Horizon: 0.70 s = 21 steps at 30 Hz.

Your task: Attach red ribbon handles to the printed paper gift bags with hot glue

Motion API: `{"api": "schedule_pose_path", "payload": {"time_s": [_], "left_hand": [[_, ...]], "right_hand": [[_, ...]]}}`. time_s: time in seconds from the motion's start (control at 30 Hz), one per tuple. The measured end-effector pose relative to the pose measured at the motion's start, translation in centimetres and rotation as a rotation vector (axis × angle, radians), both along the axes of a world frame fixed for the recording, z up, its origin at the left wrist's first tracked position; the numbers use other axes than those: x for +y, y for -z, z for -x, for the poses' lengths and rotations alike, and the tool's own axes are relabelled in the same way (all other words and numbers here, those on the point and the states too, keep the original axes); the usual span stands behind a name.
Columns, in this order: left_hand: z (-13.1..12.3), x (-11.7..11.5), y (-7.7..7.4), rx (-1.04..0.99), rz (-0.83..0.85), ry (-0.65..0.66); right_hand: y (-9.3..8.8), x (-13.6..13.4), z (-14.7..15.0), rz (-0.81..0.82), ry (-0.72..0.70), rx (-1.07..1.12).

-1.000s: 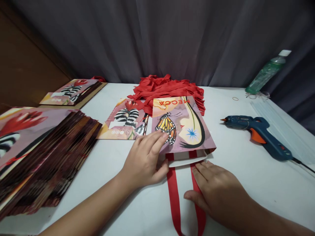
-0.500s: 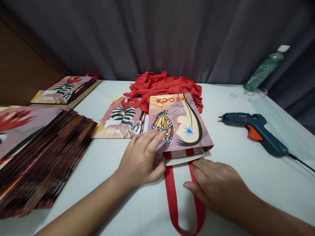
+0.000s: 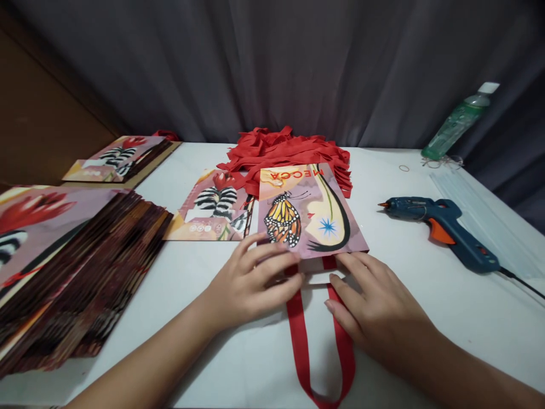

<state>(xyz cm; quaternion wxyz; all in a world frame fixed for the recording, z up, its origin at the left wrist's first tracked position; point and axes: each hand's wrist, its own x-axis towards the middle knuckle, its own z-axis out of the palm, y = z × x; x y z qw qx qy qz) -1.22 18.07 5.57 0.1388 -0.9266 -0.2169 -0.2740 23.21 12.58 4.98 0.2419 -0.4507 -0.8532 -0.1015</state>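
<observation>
A paper bag (image 3: 293,210) printed with a butterfly, a face and MECCA lies flat on the table, its mouth towards me. Out of the mouth comes a loop of red ribbon handle (image 3: 300,335), resting on the white tabletop. My left hand (image 3: 255,278) is on the left part of the mouth edge, fingertips over the top panel and thumb side by the opening. At the right corner, my right hand (image 3: 370,301) has its fingers stretched and apart, touching the edge and the white inner flap beside the ribbon. Fingertips inside the mouth are partly hidden.
A thick stack of folded bags (image 3: 97,272) fills the left side, with a smaller stack (image 3: 114,159) behind. Another printed bag (image 3: 213,199) and a heap of red ribbons (image 3: 289,150) lie beyond. Right are a glue gun (image 3: 438,221) and a green bottle (image 3: 457,125).
Both hands have shifted onto the bag's mouth edge: the left slid nearer and rightward, the right moved up to the corner. The opening is narrower, with the top panel pressed lower.
</observation>
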Motion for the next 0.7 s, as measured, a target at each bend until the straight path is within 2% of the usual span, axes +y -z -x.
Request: {"api": "schedule_pose_path", "payload": {"time_s": [0.07, 0.27, 0.5, 0.57, 0.7], "left_hand": [[0.0, -0.2, -0.4, 0.076, 0.027, 0.052], [0.6, -0.9, -1.8, 0.271, 0.259, -0.005], [1.3, -0.9, -2.7, 0.37, 0.327, -0.001], [1.2, -1.0, -2.8, 0.376, 0.327, -0.006], [1.2, -1.1, -2.9, 0.384, 0.327, -0.016]], "right_hand": [[0.0, 0.0, 0.0, 0.003, 0.001, 0.006], [0.4, 0.1, 0.1, 0.018, -0.004, 0.043], [0.2, 0.5, -0.1, -0.006, 0.012, 0.075], [-0.4, 0.4, -0.2, -0.012, -0.04, 0.075], [-1.3, -0.6, -0.1, 0.129, -0.188, 0.064]]}}
